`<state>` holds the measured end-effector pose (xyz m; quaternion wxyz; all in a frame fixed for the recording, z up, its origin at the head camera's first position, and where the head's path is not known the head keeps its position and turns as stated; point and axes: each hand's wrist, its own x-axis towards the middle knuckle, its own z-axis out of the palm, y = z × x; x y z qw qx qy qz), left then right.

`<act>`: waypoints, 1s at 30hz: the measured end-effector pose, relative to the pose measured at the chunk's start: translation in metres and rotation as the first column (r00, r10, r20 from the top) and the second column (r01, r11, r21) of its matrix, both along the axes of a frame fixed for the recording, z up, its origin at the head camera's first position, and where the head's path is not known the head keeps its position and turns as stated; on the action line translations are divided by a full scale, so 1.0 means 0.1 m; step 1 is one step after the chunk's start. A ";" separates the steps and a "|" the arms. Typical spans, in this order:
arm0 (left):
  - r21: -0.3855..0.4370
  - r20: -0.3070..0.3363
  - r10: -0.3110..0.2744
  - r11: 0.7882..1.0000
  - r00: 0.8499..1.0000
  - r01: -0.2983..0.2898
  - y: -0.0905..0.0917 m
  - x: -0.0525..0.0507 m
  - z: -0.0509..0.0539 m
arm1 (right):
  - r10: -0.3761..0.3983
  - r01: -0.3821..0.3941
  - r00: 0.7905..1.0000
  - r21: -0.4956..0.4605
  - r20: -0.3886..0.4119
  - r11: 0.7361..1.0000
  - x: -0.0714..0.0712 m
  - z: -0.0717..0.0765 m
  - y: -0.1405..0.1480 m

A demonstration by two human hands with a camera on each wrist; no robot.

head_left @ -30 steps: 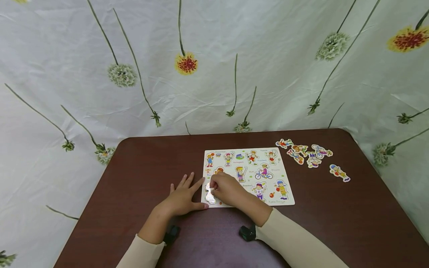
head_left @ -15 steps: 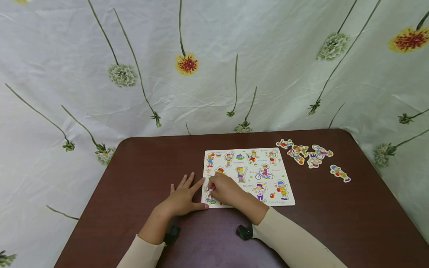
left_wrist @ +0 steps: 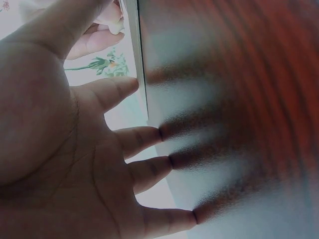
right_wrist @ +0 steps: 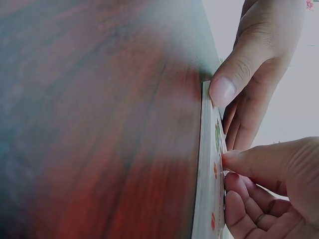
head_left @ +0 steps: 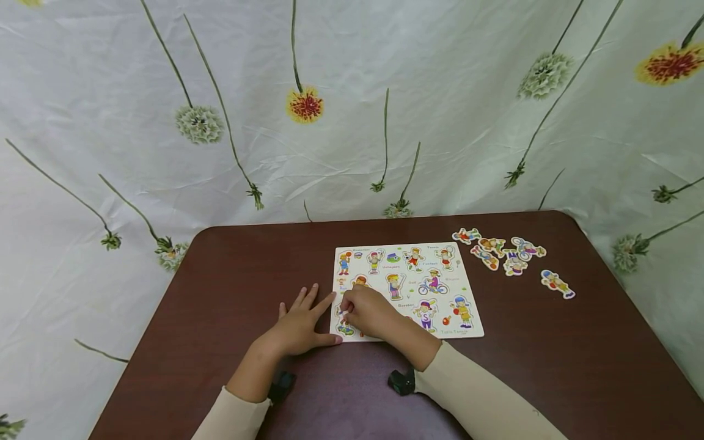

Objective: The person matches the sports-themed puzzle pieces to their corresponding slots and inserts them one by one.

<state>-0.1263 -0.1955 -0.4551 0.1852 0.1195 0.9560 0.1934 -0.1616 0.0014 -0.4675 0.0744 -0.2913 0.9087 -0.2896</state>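
Note:
A white picture board (head_left: 379,249) with figures of children lies on the brown table. My left hand (head_left: 299,328) is spread at its left side, thumb on the near left corner and index fingertip at the left edge. Over the board's lower left, my right hand (head_left: 371,310) has curled fingers and pinches a small pale part, glimpsed in the left wrist view, at the skater piece (head_left: 345,329). That piece looks flat on the board, its upper part partly hidden. In the right wrist view the right thumb (right_wrist: 259,162) touches the board's surface (right_wrist: 212,184).
Several loose cut-out figures lie in a cluster right of the board, among them a bicycle figure (head_left: 528,249). One more figure (head_left: 558,285) lies apart, farther right. A pale cloth (head_left: 341,153) with printed flowers hangs behind the table (head_left: 247,263).
The white glare over the lower left figure is gone and its coloured picture shows. My right hand has shifted slightly left; my left hand has stayed in place.

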 end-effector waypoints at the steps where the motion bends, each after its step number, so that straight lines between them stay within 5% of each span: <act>1: 0.001 0.000 -0.001 1.000 1.000 0.001 0.00 0.00 0.00 | 0.000 0.000 1.000 -0.009 0.003 1.000 0.00 0.00 0.00; 11: -0.007 0.006 -0.004 1.000 1.000 0.004 0.01 0.00 0.01 | -0.030 0.045 0.994 -0.136 0.104 0.990 0.01 -0.04 0.07; 21: -0.016 0.003 0.006 1.000 1.000 -0.006 0.00 -0.01 -0.02 | -0.094 0.154 0.979 -0.349 0.183 0.924 0.04 -0.02 0.15; 30: -0.024 -0.003 0.005 1.000 1.000 -0.006 0.01 -0.02 -0.03 | -0.098 0.188 0.970 -0.424 0.223 0.886 0.08 0.05 0.23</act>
